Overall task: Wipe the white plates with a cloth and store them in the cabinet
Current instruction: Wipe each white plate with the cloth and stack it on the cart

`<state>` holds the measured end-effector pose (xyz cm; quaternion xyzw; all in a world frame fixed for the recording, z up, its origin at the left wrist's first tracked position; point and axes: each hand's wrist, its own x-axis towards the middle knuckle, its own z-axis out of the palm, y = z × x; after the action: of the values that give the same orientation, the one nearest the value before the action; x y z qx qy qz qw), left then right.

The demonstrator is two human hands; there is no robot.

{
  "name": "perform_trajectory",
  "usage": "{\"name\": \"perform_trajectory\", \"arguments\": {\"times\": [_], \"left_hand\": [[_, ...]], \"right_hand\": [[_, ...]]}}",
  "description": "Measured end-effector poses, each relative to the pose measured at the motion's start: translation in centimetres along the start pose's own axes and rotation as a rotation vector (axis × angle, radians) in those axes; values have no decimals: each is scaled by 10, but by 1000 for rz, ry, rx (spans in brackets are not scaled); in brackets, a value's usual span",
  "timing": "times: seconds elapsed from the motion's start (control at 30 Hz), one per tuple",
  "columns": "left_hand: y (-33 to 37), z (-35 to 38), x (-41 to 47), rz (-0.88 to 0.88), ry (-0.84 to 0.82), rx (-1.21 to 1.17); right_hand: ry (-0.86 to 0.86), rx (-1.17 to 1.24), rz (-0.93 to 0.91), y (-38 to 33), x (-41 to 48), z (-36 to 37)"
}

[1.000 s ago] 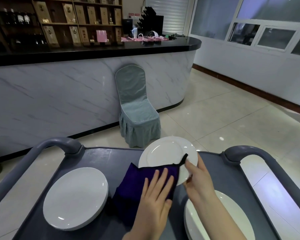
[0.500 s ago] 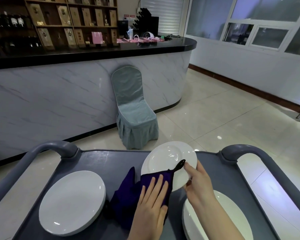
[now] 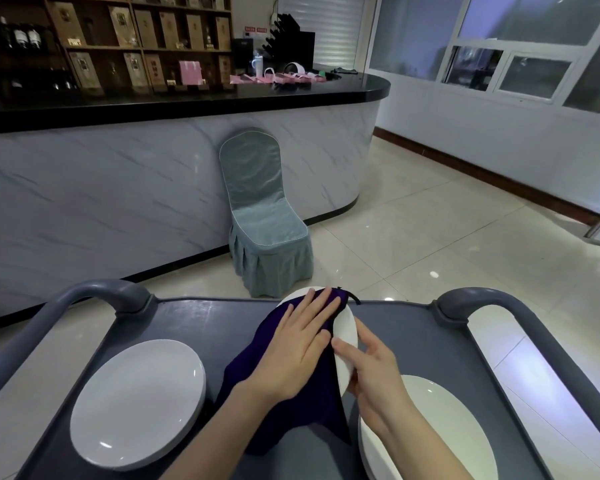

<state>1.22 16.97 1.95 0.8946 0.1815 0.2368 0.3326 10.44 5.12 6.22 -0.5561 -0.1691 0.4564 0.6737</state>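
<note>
A white plate stack (image 3: 137, 403) sits near the left edge of the gray cart (image 3: 205, 317). The left hand (image 3: 298, 348) lies flat, pressing the purple cloth (image 3: 321, 414) on a tipped plate (image 3: 347, 330). The right hand (image 3: 374, 372) pinches its rim, above another plate (image 3: 440, 420).

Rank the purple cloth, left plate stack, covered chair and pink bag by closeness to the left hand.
1. Purple cloth, pressed under the left hand.
2. Plate stack, on the cart's left.
3. Covered chair, beyond the cart.
4. Pink bag, far back by the shelves.
</note>
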Motion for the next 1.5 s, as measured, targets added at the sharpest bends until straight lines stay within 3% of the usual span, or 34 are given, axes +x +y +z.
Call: {"name": "perform_trajectory", "arguments": {"times": [0.17,0.33,0.43,0.5,0.73,1.03,1.3,1.5], "left_hand": [[-10,17,-20,-134,145,-102],[-18,31,-59,-252,132,-81],[0,44,-71,-137,58,114],[8,47,-67,-41,59,124],[-26,3,-35,-251,89,72],[14,42,-56,-85,-32,62],[-22,19,-39,-295,85,-27],[8,49,-58,-101,-7,63]], "right_hand": [[13,-1,12,2,2,-9],[32,54,8,6,3,-27],[49,105,3,7,6,-34],[26,91,4,9,5,-33],[-16,50,-19,2,3,-29],[30,87,-2,12,2,-35],[17,101,-67,-1,1,-31],[58,104,-35,8,2,-29]]}}
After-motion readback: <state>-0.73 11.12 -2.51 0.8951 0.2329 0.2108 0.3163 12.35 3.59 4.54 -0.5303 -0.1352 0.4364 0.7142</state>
